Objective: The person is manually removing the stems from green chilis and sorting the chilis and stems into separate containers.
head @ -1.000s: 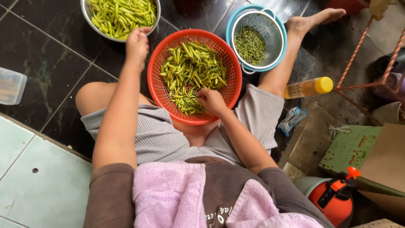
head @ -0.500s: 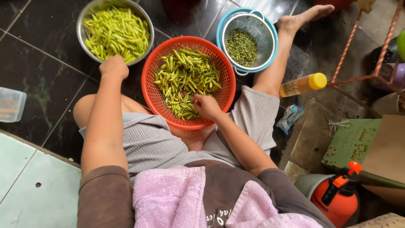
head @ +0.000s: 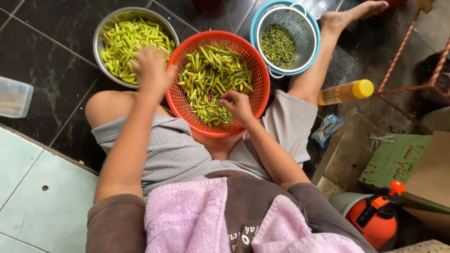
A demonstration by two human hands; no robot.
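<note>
I sit on the floor with a red plastic basket (head: 218,34) between my legs, full of green chilies (head: 211,70). My right hand (head: 236,105) reaches into the near side of the pile with its fingertips pinched on some chilies. My left hand (head: 152,68) hovers palm down over the gap between the red basket and a steel bowl (head: 96,42) of paler green chilies (head: 122,40). That hand is blurred, and its fingers curl downward. A blue colander (head: 253,33) at the far right holds a metal strainer with green stems (head: 279,44).
A yellow-capped bottle (head: 344,92) lies by my right leg, next to a plastic wrapper (head: 328,129). At the left stands a clear plastic container (head: 14,97). An orange sprayer (head: 375,215) and a green box (head: 396,161) sit at the right. A pink towel (head: 187,215) covers my lap.
My left hand has drawn back from the steel bowl toward the red basket's left rim. My right hand stays in the chili pile. The view has shifted a little.
</note>
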